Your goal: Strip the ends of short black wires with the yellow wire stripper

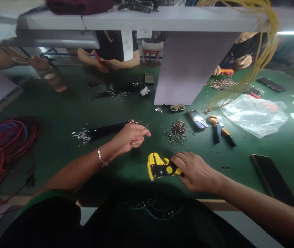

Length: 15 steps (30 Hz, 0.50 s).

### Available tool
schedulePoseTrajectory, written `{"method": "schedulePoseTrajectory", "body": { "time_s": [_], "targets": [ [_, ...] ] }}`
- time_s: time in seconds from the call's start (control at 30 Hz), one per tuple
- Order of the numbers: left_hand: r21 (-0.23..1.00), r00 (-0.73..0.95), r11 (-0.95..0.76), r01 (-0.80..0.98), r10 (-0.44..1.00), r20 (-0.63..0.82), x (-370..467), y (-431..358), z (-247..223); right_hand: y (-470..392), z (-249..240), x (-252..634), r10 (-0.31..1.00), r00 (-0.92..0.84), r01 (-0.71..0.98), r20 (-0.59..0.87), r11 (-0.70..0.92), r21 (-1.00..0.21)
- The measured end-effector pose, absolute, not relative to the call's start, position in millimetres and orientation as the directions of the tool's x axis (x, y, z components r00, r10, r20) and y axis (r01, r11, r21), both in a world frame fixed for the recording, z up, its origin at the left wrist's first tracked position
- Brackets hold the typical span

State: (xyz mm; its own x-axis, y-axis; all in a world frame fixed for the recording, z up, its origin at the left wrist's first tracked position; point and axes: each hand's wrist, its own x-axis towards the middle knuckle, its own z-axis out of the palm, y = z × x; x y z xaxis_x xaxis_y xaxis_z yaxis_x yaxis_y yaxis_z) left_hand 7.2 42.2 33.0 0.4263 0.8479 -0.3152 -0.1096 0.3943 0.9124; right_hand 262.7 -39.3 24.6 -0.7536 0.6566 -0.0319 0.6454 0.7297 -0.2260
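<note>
My left hand (133,136) is closed in a pinch above the green table. A thin wire (147,126) sticks up from between its thumb and forefinger; the rest of it is hidden. Wrapped in the fingers of my right hand (197,170) are the handles of a yellow and black wire stripper (162,167), its head pointing left. Behind my left hand lies a bundle of black wires (105,130) with bare, silvery ends at the left and coppery ends at the right. A pile of small cut scraps (178,130) sits beyond the stripper.
Right of the scraps lie a keypad phone (198,119), an orange and black stripper (220,129) and a clear plastic bag (257,113). A dark smartphone (273,179) rests at the near right. Red cables (2,155) lie coiled at left. Other people sit across the table, beyond a white panel (185,65).
</note>
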Motion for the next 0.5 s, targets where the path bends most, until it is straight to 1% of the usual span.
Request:
{"method": "schedulePoseTrajectory", "body": {
  "time_s": [0.17, 0.33, 0.5],
  "targets": [
    [0.915, 0.454, 0.389, -0.104, 0.837, -0.304, 7.1, 48.0, 28.5, -41.3, 24.5, 262.7, 0.666, -0.746, 0.644, -0.01, 0.717, -0.267],
    [0.922, 0.452, 0.378, -0.086, 0.839, -0.302, 7.4, 54.9, 30.3, -41.0, 20.0, 260.5, 0.678, -0.735, 0.629, 0.008, 0.686, -0.365],
    [0.919, 0.447, 0.385, -0.091, 0.84, -0.308, 6.4, 58.9, 29.7, -40.1, 18.3, 258.0, 0.688, -0.725, 0.621, 0.017, 0.665, -0.415]
  ]
}}
